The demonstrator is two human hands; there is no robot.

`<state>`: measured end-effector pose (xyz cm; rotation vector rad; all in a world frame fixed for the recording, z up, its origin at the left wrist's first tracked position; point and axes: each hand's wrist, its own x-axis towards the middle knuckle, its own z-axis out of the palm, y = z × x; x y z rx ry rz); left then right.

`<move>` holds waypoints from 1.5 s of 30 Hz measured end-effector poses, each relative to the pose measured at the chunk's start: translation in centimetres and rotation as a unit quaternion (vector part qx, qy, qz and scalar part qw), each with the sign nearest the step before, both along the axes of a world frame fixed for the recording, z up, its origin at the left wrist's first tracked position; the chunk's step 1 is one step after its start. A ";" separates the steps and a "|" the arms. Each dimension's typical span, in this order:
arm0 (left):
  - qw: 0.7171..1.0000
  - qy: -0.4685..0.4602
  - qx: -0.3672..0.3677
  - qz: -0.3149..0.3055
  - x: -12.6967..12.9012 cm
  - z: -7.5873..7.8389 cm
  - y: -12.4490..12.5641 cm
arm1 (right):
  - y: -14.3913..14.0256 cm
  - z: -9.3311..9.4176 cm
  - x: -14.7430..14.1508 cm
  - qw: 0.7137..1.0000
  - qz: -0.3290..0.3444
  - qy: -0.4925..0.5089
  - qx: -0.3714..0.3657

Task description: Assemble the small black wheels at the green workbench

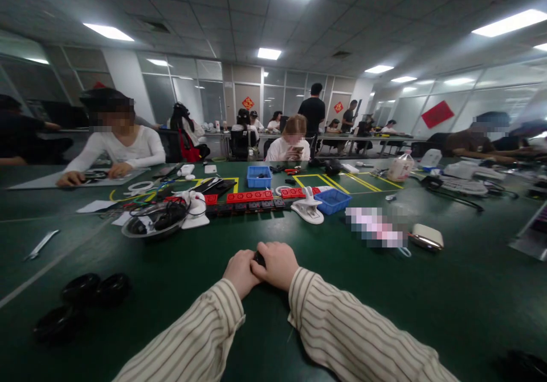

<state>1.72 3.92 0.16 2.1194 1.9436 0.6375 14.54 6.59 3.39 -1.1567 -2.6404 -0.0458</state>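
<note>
Green table [384, 313] in a busy open office, ceiling lights on, other people seated at the far side and at tables behind. Small black part [257, 258] sits between both hands at the near middle of the table, mostly hidden, only a dark sliver shows. Left hand [240, 272] and right hand [277, 264] are closed into loose fists, knuckles up, pressed together around the part; exact finger hold can't be seen. Both wrists in striped sleeves [342, 330], resting on the table.

Left of the grip and nearer the camera: black round pieces [96, 288], more below them. Farther left: metal wrench [41, 244]. Ahead-left of the grip: clear bowl [152, 222] with black cables. Straight ahead: row of red and black blocks [250, 200], white clip stand [308, 207], blue tray [332, 200], second blue tray [258, 176] behind. Ahead-right: beige case [428, 236], beside a blurred patch. Across the table on the left, a person in white [128, 145] has both hands on a sheet. Another person [287, 142] opposite holds a phone.
</note>
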 end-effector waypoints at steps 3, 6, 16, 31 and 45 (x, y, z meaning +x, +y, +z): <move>0.997 -0.027 0.012 -0.074 -1.0 -0.3 0.7 | 0.5 0.0 0.6 0.999 0.037 0.011 -0.013; 0.987 -0.063 0.032 -0.141 -1.9 -0.7 1.1 | 0.9 0.2 1.2 0.996 0.088 0.022 -0.026; 0.992 -0.023 0.016 -0.123 -1.8 -0.3 0.8 | 0.9 -0.3 1.9 0.990 0.119 0.077 -0.012; 0.998 0.037 0.023 -0.047 -1.0 0.1 -0.3 | 0.4 -1.9 1.3 0.953 0.090 0.284 -0.061; 0.988 0.016 -0.003 -0.154 -2.6 -0.5 0.8 | 0.5 -2.1 1.2 0.912 0.203 0.342 -0.100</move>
